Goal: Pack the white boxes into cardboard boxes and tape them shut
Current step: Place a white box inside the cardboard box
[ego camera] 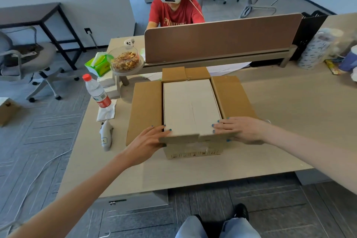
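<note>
On the pale desk (289, 106), close to the near edge, a cardboard box (193, 150) is seen with its four top flaps spread open. A white box (190, 106) is laid flat inside it, and the opening is filled by it. The near flap (195, 138) is held at both ends. The left hand (148, 141) is placed at the left end, with the thumb under the flap and the fingers stretched flat over the corner of the white box. The right hand (241, 129) is laid flat and open at the right end, with the fingertips on the white box and the thumb at the flap's edge. A water bottle (97, 92) with a red cap is stood to the left of the cardboard box, well apart. A grey controller (106, 135) is laid on the desk just beside the left flap. A bowl of snacks (125, 60) is set further back.
</note>
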